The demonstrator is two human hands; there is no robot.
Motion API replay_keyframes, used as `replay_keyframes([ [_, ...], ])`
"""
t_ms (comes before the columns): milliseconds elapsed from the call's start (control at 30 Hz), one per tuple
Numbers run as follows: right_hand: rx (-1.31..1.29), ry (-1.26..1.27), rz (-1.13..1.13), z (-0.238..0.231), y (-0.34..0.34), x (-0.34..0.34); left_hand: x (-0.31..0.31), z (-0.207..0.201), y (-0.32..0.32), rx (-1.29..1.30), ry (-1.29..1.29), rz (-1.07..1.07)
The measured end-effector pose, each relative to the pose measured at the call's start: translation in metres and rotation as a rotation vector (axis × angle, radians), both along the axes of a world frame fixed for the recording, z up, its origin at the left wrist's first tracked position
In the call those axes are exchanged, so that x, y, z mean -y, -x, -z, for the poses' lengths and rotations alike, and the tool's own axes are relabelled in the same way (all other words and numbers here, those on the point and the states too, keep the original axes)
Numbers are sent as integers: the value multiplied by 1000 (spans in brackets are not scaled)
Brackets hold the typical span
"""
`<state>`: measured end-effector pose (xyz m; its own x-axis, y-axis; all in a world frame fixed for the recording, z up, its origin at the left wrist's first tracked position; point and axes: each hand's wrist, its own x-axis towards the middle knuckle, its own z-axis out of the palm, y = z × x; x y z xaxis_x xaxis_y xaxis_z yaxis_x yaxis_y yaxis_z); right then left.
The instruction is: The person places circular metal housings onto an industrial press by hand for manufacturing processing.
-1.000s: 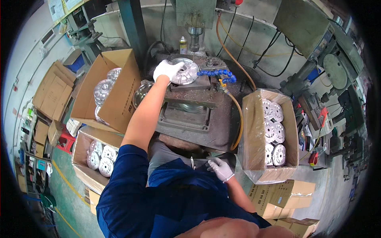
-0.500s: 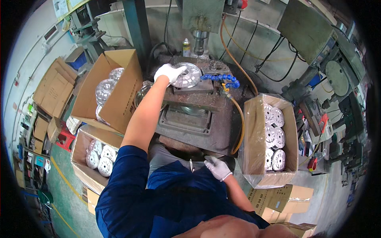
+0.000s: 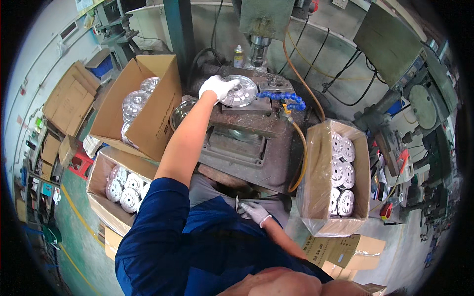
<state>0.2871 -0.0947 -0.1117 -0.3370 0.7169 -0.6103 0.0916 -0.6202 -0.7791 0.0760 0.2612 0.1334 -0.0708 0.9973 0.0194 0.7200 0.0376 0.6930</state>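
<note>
My left hand [image 3: 217,88], in a white glove, grips the left side of a shiny round metal disc [image 3: 240,91] with slots round its centre. The disc lies on the flat block [image 3: 247,107] of a press, below the press's ram [image 3: 259,51]. Some of the left fingers are hidden under or behind the disc's rim. My right hand [image 3: 256,213], gloved too, rests at my lap with its fingers loosely stretched and nothing seen in them. A blue segmented coolant hose [image 3: 281,96] points at the disc from the right.
Open cartons with similar discs stand at left [image 3: 153,116], lower left [image 3: 106,209] and right [image 3: 316,187]. A metal bowl [image 3: 181,114] sits beside my left forearm. Behind the block stands a spray can [image 3: 239,57]. A yellow-brown air hose [image 3: 302,148] curves along the table's right side.
My right hand has moved left across my lap. My left hand stays on the disc, with little change in its place on the block. The whole view has shifted slightly.
</note>
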Motion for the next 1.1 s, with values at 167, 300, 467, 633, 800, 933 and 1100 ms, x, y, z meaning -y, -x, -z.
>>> replay_keyframes([
  [167,-30,179,179,10,-3,-14,2,-2,2,-51,-8,-3],
  [300,-109,260,256,28,-10,-16,5,-9,2,-61,114,-4],
  [467,-87,242,260,32,-9,-15,9,-5,-1,-91,-13,-45],
  [633,-119,280,229,36,-11,-18,11,-7,-2,-60,13,-56],
  [800,-150,332,245,38,-16,-19,12,-14,-2,-126,67,-11],
  [933,-169,348,253,33,-16,-20,7,-9,1,-105,66,-25],
  [1100,-211,360,269,45,-19,-20,10,-10,0,-101,58,-32],
])
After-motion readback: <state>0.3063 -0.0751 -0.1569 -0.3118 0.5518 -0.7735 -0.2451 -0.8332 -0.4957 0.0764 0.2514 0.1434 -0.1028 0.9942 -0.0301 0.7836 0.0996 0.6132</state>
